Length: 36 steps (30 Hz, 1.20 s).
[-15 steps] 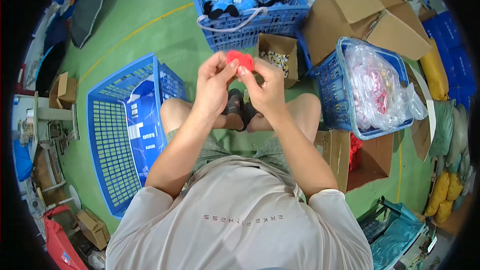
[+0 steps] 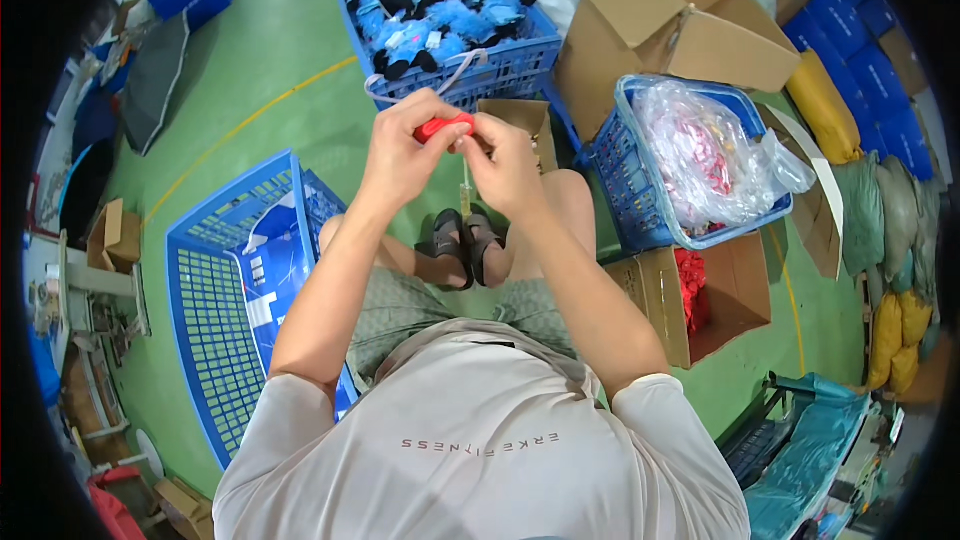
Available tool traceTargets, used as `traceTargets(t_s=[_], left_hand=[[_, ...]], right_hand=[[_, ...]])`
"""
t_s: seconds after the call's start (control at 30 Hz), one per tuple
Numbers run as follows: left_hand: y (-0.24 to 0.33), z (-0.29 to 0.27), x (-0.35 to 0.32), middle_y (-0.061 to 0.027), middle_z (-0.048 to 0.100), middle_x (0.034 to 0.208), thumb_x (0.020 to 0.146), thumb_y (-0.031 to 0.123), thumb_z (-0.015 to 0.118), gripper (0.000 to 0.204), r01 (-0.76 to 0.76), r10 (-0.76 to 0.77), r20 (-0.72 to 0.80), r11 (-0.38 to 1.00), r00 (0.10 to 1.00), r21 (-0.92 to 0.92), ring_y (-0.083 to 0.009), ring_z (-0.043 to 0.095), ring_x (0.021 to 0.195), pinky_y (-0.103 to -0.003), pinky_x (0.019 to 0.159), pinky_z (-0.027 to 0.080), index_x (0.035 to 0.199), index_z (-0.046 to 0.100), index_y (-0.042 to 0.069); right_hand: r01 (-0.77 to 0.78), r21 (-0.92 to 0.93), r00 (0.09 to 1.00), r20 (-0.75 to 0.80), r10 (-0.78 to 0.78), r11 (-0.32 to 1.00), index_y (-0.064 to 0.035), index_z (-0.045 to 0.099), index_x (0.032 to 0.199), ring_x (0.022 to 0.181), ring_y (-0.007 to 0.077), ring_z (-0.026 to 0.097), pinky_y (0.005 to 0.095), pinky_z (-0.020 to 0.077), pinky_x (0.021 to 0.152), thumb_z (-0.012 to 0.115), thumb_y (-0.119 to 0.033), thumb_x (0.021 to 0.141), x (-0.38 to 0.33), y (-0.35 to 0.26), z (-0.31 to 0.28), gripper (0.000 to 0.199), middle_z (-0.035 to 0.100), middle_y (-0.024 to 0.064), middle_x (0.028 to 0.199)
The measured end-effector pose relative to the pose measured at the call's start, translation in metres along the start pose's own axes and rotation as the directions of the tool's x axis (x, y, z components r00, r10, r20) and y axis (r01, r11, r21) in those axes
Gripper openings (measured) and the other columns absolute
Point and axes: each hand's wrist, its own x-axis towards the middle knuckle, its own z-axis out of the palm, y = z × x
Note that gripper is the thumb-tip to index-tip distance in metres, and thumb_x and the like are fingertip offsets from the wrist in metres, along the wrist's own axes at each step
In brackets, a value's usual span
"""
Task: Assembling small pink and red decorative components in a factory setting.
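Red piece point(image 2: 434, 127): turned narrower since earlier; person's side of toy basket point(image 2: 515, 68)
Left hand point(image 2: 403, 147): curled closed around it
Right hand point(image 2: 507, 162): fingertips pinching its end, probably to steady it

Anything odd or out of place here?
Nothing looks clearly spilled or damaged. Slightly untidy: clear plastic bag bulges over the rim of the right-side blue basket; pale strap sags across the plush-filled crate. Red piece is partly hidden by left hand and right hand, so can't judge it.
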Motion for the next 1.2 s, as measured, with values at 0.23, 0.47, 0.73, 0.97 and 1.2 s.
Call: traceTargets(t_s=[0.23,0.47,0.73,0.97,1.2], left_hand=[[-0.001,0.012,0.001,-0.0043,0.059,0.077,0.083,-0.003,0.068,0.005,0.08,-0.085,-0.092,0.995,0.992,-0.063,-0.0135,0.053,0.063,-0.025,0.059,0.044,0.08,0.066,-0.003],[0.002,0.012,0.001,-0.0039,0.058,0.082,0.087,-0.002,0.067,0.004,0.096,-0.099,-0.06,0.994,0.993,-0.058,-0.0121,0.053,0.069,-0.022,0.063,0.046,0.083,0.066,-0.002],[-0.004,0.013,0.001,-0.0033,0.057,0.081,0.087,-0.002,0.068,0.006,0.017,-0.029,-0.117,0.995,0.993,-0.101,-0.012,0.05,0.069,-0.022,0.062,0.041,0.081,0.066,-0.001],[-0.001,0.008,-0.002,-0.0022,0.057,0.081,0.087,-0.001,0.068,0.008,0.03,-0.036,-0.081,0.997,0.996,-0.076,-0.0115,0.045,0.068,-0.022,0.061,0.036,0.079,0.066,-0.001],[-0.022,0.014,0.003,-0.0019,0.056,0.078,0.084,-0.002,0.07,0.011,-0.005,0.001,-0.096,0.999,0.995,-0.049,-0.0114,0.046,0.067,-0.023,0.06,0.036,0.075,0.065,-0.001]], right_hand=[[-0.046,0.044,0.998,-0.039,0.048,0.998,0.0029,0.063,0.082,0.057,0.0197,0.049,0.0313,0.0409,0.054,0.062,-0.003,0.085,-0.004,0.005,0.006,0.007,0.065,0.0089,0.071],[-0.016,0.132,0.995,-0.094,0.029,0.991,0.0026,0.062,0.082,0.058,0.0203,0.051,0.0324,0.0413,0.054,0.062,-0.003,0.085,-0.005,0.003,0.009,0.007,0.065,0.0098,0.072],[0.073,0.077,0.989,-0.135,-0.062,0.994,0.0022,0.062,0.082,0.059,0.0206,0.051,0.0324,0.0414,0.055,0.064,-0.002,0.083,-0.002,0.008,0.012,0.005,0.064,0.0098,0.073],[0.067,0.022,0.993,-0.098,-0.065,0.997,0.0018,0.061,0.081,0.059,0.0205,0.05,0.0322,0.0409,0.055,0.064,-0.001,0.082,-0.003,0.008,0.012,0.004,0.064,0.0092,0.073],[-0.005,0.016,0.997,-0.083,0.007,1.0,0.0013,0.063,0.083,0.058,0.0204,0.048,0.0324,0.0405,0.055,0.063,0.0,0.082,-0.003,0.01,0.012,0.002,0.063,0.0087,0.073]])
